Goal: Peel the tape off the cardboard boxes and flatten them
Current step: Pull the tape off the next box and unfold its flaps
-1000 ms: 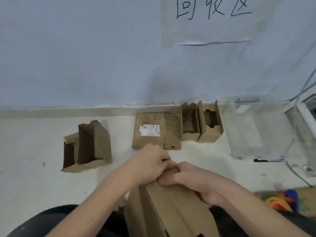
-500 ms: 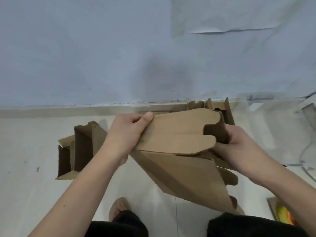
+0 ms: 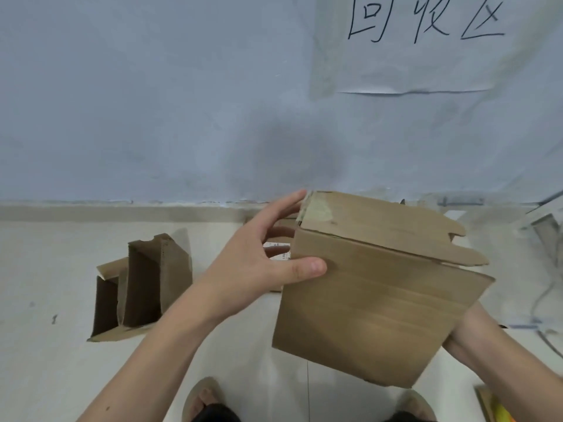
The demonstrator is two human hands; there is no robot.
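A foot in a sandal stands on the pale floor. Above it a plain brown cardboard box is held in the air, tilted, its scalloped top flap lying over it. The left hand grips its left edge, thumb on the near face, fingers spread behind. The right hand is hidden beneath; its grip cannot be told. Farther left, an opened box stands near the wall.
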